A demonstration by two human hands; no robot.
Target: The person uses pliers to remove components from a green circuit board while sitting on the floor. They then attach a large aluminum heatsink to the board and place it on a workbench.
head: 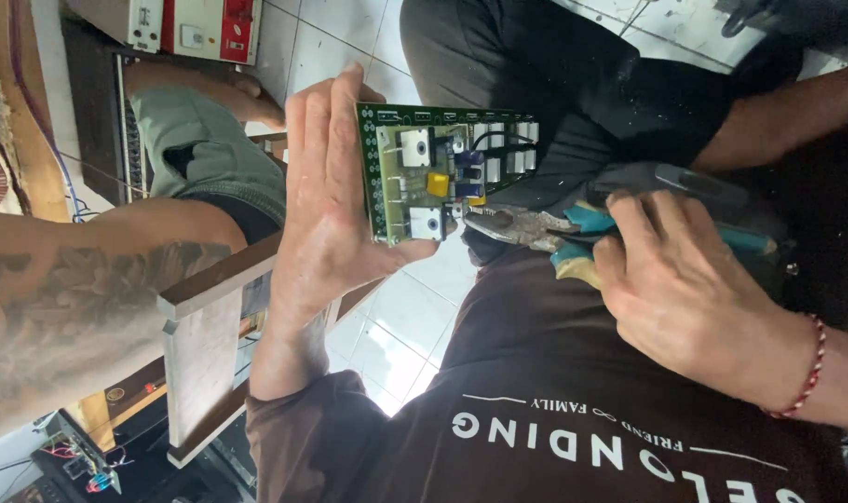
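Observation:
My left hand (326, 200) holds a green circuit board (386, 168) upright by its edge, with the thumb under the bottom corner. The board carries white blocks, a yellow part, blue capacitors and a row of silver fins. My right hand (685, 298), with a red cord bracelet on the wrist, grips combination pliers (517, 226) by their teal and yellow handles. The worn metal jaws point left and touch the lower edge of the board beside a white block.
A person with a tattooed limb (79, 307) and grey shorts (210, 154) sits close on the left by a wooden frame (205, 326). Dark-trousered legs (535, 65) cross the top. White tiled floor (396, 326) lies below. Electronic gear (79, 456) sits at bottom left.

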